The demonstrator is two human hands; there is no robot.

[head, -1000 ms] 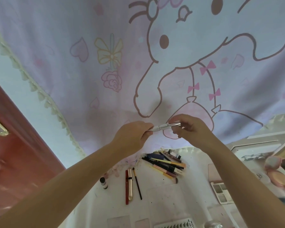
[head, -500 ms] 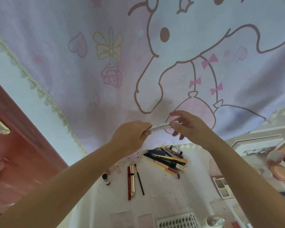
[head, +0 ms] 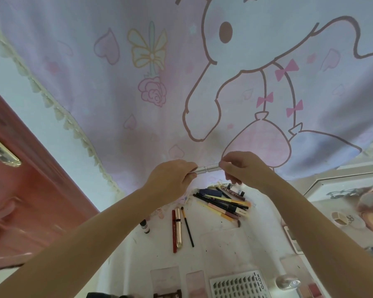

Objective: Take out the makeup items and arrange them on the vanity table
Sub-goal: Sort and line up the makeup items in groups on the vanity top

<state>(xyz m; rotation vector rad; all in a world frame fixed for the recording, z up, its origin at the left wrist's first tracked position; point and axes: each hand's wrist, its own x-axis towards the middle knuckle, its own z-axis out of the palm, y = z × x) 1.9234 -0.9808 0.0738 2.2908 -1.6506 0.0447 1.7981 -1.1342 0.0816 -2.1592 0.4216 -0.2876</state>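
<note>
Both hands hold a slim silver makeup tube (head: 207,169) level above the white vanity table (head: 220,250). My left hand (head: 170,177) grips its left end and my right hand (head: 243,168) pinches its right end. Below them lies a pile of several makeup pencils and pens (head: 223,203). Nearer me a red pencil (head: 174,231), a gold tube (head: 178,226) and a thin black brush (head: 187,226) lie side by side. A small dark-capped bottle (head: 144,226) stands to their left.
A false-lash card (head: 239,286) and clear cases (head: 165,278) lie at the near edge. Compacts and a pink puff (head: 370,203) sit on the right. A cartoon-print cloth (head: 181,82) hangs behind the table; a red door (head: 19,201) is on the left.
My right hand has slid left along the silver tube, so less of it shows between my hands. The view has tilted a little, showing more of the table's near edge.
</note>
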